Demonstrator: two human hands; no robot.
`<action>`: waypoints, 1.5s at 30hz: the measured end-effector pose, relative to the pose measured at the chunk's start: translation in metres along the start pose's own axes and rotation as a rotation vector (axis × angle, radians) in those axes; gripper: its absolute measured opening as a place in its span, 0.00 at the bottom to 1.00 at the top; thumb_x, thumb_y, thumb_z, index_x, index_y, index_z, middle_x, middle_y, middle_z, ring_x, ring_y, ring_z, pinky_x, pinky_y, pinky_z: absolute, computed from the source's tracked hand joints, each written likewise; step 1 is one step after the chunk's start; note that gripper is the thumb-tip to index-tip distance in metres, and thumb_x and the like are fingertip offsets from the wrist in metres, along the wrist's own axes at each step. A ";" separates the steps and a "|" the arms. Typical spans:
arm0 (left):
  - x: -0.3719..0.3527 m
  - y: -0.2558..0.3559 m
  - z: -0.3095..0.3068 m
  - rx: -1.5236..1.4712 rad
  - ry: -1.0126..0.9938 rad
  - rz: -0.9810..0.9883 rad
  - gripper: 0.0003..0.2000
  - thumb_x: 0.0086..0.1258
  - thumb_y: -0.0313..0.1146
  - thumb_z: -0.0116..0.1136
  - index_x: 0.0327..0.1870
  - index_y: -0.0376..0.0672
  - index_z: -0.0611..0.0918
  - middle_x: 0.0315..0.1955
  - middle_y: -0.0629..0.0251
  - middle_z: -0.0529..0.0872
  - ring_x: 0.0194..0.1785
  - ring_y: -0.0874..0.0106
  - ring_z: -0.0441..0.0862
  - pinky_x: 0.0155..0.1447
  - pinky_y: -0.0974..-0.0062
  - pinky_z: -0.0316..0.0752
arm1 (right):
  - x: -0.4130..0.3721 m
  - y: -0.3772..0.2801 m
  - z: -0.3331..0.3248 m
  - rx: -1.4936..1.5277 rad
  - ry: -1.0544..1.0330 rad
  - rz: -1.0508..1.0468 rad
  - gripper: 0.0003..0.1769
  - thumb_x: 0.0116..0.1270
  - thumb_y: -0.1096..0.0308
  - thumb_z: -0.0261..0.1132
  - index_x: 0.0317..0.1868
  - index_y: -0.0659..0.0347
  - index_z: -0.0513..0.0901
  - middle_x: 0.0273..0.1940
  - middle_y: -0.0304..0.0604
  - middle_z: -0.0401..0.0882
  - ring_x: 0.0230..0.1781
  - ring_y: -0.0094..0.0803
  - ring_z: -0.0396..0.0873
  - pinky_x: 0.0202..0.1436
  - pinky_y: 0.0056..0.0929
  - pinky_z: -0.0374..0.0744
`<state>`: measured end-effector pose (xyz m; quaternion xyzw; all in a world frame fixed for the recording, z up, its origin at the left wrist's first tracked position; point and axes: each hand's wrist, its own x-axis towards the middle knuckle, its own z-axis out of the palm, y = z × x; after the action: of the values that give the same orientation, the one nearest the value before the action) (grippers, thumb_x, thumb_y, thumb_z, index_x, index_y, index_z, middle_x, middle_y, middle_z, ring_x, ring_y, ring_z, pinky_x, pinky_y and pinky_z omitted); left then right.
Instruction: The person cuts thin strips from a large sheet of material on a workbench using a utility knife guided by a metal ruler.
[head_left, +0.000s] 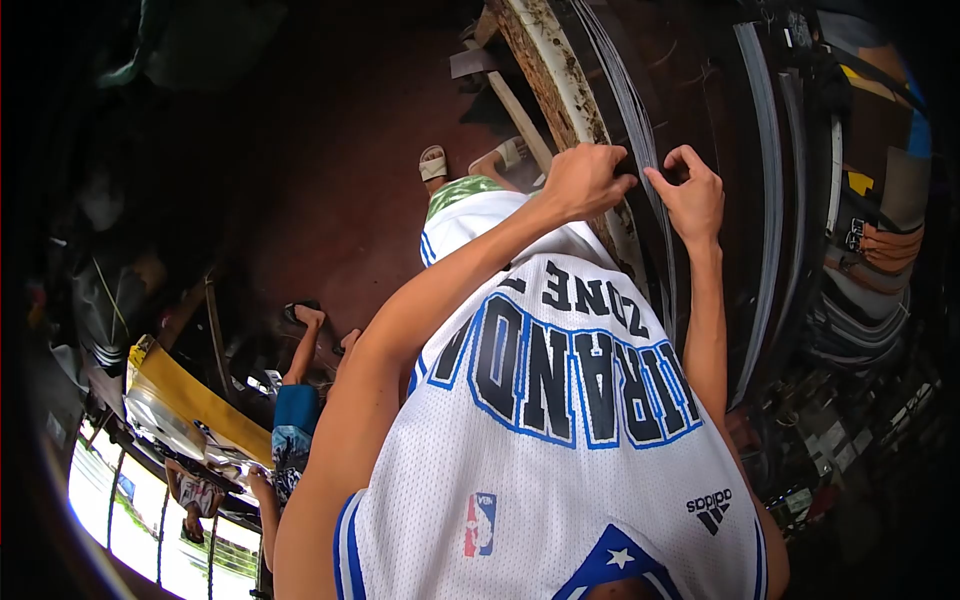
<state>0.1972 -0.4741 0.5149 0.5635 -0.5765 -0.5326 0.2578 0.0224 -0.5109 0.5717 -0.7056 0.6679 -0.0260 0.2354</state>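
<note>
My left hand (pixel 588 182) is closed, its fingers curled and its thumb toward the right, above the edge of a long worn beam (pixel 560 75). Facing it, my right hand (pixel 692 195) has its thumb and forefinger bent toward each other. Anything between the fingertips of either hand is too thin to make out. A bundle of thin grey strands (pixel 622 85) runs lengthwise through the gap between both hands, close to my right thumb. Contact with the strands cannot be told.
Grey strips (pixel 770 150) lie beyond my right hand. A wooden stick (pixel 520 120) is near my sandalled feet. On the left are a yellow panel (pixel 205 400) and other people, one in blue shorts (pixel 296 425). Stacked items (pixel 885 245) stand at the far right.
</note>
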 end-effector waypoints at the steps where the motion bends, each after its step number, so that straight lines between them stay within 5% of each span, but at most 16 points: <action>1: 0.001 0.002 -0.001 0.022 0.003 0.005 0.17 0.61 0.43 0.65 0.30 0.34 0.81 0.24 0.47 0.83 0.34 0.47 0.82 0.40 0.53 0.74 | -0.001 -0.001 0.000 -0.008 0.001 0.003 0.16 0.55 0.62 0.76 0.35 0.59 0.78 0.30 0.45 0.82 0.34 0.49 0.83 0.36 0.41 0.78; 6: 0.003 0.004 -0.008 0.053 -0.007 0.031 0.17 0.60 0.43 0.65 0.31 0.35 0.83 0.22 0.48 0.83 0.33 0.49 0.83 0.41 0.53 0.75 | -0.003 -0.002 0.000 0.020 0.006 0.000 0.16 0.55 0.62 0.76 0.35 0.59 0.77 0.31 0.45 0.82 0.35 0.51 0.83 0.36 0.41 0.78; 12: 0.004 0.003 -0.010 -0.019 -0.058 -0.038 0.14 0.62 0.40 0.66 0.32 0.35 0.86 0.17 0.55 0.82 0.24 0.62 0.84 0.34 0.64 0.75 | -0.006 0.003 0.004 0.031 0.031 -0.020 0.16 0.57 0.62 0.75 0.36 0.59 0.77 0.34 0.46 0.82 0.38 0.51 0.82 0.39 0.42 0.78; 15: 0.012 -0.007 -0.008 -0.015 -0.111 -0.030 0.14 0.62 0.40 0.67 0.35 0.35 0.86 0.21 0.57 0.85 0.26 0.65 0.85 0.35 0.66 0.76 | -0.012 0.009 0.006 0.092 0.045 -0.065 0.18 0.57 0.64 0.75 0.40 0.59 0.75 0.37 0.47 0.82 0.42 0.52 0.82 0.42 0.43 0.78; 16: 0.012 -0.008 -0.008 -0.085 -0.138 -0.056 0.20 0.59 0.46 0.67 0.36 0.33 0.85 0.29 0.44 0.85 0.40 0.47 0.85 0.45 0.54 0.77 | -0.017 0.012 0.007 0.128 0.059 -0.084 0.19 0.58 0.64 0.75 0.41 0.59 0.74 0.38 0.47 0.82 0.42 0.52 0.82 0.42 0.43 0.79; 20: 0.012 -0.013 -0.013 -0.001 -0.249 -0.064 0.25 0.60 0.45 0.66 0.50 0.30 0.84 0.36 0.42 0.87 0.44 0.50 0.87 0.51 0.59 0.79 | -0.049 0.036 0.013 0.205 0.121 -0.041 0.22 0.57 0.67 0.76 0.44 0.59 0.72 0.41 0.48 0.83 0.45 0.53 0.84 0.45 0.44 0.81; 23: 0.005 -0.012 -0.020 -0.014 -0.295 -0.038 0.20 0.61 0.43 0.65 0.44 0.34 0.86 0.33 0.45 0.87 0.41 0.51 0.87 0.49 0.58 0.78 | -0.077 0.053 0.018 0.150 0.084 0.077 0.20 0.58 0.68 0.74 0.44 0.56 0.71 0.40 0.46 0.83 0.44 0.53 0.83 0.42 0.45 0.81; 26: 0.002 -0.011 -0.035 -0.021 -0.346 -0.064 0.13 0.64 0.38 0.65 0.38 0.35 0.86 0.26 0.55 0.88 0.31 0.64 0.87 0.40 0.68 0.78 | -0.092 0.048 0.018 0.144 0.053 0.140 0.19 0.59 0.67 0.74 0.44 0.56 0.71 0.38 0.45 0.83 0.42 0.55 0.83 0.40 0.46 0.80; 31: 0.000 -0.003 -0.042 0.003 -0.389 -0.120 0.11 0.67 0.34 0.65 0.38 0.32 0.85 0.24 0.60 0.87 0.29 0.75 0.84 0.35 0.75 0.76 | -0.107 0.061 0.027 0.170 0.082 0.124 0.18 0.59 0.69 0.73 0.44 0.54 0.71 0.37 0.43 0.84 0.39 0.52 0.84 0.37 0.46 0.81; 35: 0.002 -0.004 -0.044 -0.152 -0.400 -0.234 0.07 0.67 0.28 0.64 0.37 0.31 0.85 0.25 0.64 0.86 0.28 0.78 0.80 0.35 0.78 0.74 | -0.109 0.058 0.029 0.189 0.132 0.113 0.17 0.59 0.70 0.72 0.43 0.54 0.72 0.37 0.42 0.84 0.38 0.49 0.85 0.36 0.44 0.82; 45: 0.007 0.016 -0.067 0.025 -0.380 -0.219 0.09 0.66 0.31 0.67 0.32 0.34 0.84 0.23 0.64 0.86 0.27 0.78 0.82 0.35 0.81 0.75 | -0.118 0.051 0.048 0.082 0.208 0.098 0.14 0.61 0.70 0.69 0.41 0.54 0.71 0.33 0.35 0.82 0.33 0.36 0.86 0.29 0.36 0.82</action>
<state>0.2495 -0.5051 0.5470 0.5153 -0.5565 -0.6470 0.0780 -0.0203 -0.3843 0.5431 -0.6554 0.7207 -0.1149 0.1944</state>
